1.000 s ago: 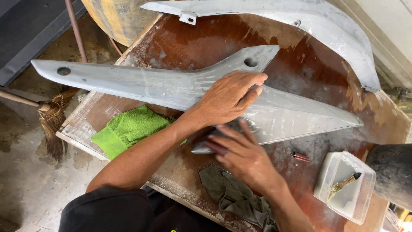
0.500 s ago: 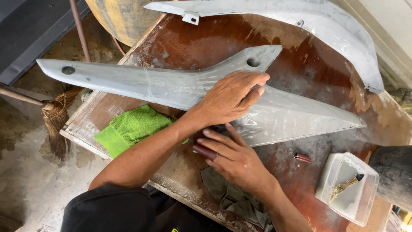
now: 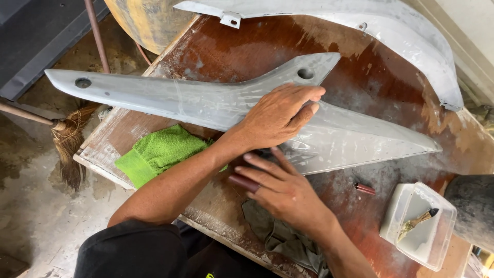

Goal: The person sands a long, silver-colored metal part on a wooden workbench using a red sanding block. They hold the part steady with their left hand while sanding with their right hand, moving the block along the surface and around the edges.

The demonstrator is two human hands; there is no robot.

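A long grey primed body panel [image 3: 170,100] lies across a worn brown wooden table [image 3: 242,46]. My left hand [image 3: 278,116] presses flat on the panel's middle, just below its round hole. Near the panel's front edge, my right hand [image 3: 285,195] rests with fingers stretched out over a dark reddish piece of sandpaper [image 3: 244,182]. Whether the sandpaper touches the panel's edge is hidden by the fingers.
A green cloth [image 3: 157,152] lies under my left forearm at the table's near edge. A grey rag [image 3: 278,237] sits below my right hand. A clear plastic box [image 3: 419,226], a small reddish stick [image 3: 364,189], a second grey panel [image 3: 406,44], a broom [image 3: 67,141] and a yellow drum [image 3: 149,18] surround them.
My right hand has slid a little to the left along the panel's near edge. My left hand has stayed pressed on the panel.
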